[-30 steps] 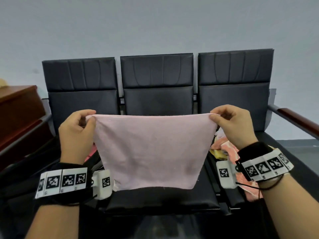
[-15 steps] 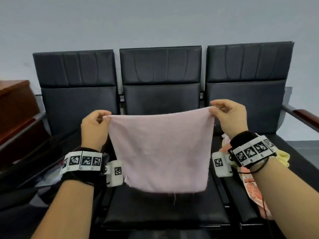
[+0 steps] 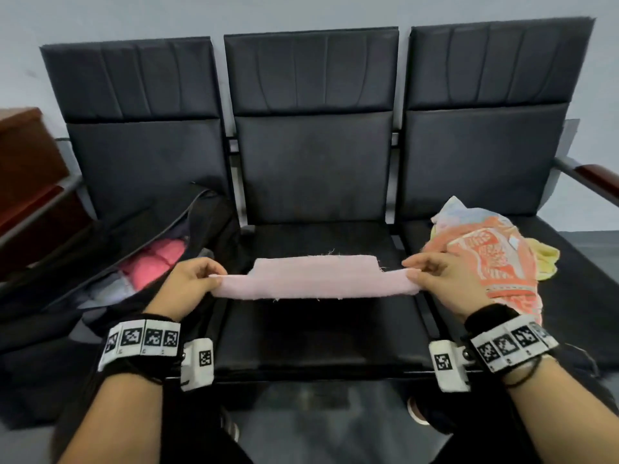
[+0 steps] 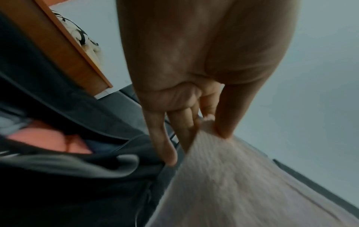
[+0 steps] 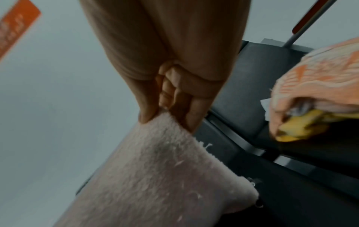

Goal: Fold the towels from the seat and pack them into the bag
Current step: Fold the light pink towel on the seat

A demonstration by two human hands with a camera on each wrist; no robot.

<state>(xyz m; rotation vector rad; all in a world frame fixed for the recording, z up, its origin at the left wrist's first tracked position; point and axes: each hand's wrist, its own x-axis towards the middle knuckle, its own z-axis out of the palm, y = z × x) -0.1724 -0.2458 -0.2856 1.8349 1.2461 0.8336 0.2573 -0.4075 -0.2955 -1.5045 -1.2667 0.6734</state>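
Left hand [image 3: 187, 283] and right hand [image 3: 445, 279] each pinching an end of the pink towel [image 3: 315, 279], stretching it over the middle seat [image 3: 318, 333], black bag [image 3: 100, 279] lying open at left, orange towel [image 3: 495, 262] sitting at right

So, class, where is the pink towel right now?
In the head view, the pink towel lies across the middle seat, pinched at its ends by the left hand and right hand.

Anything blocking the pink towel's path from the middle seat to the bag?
Nothing visible. The pink towel is pinched by left hand and right hand; the bag lies unzipped directly beside the left hand.
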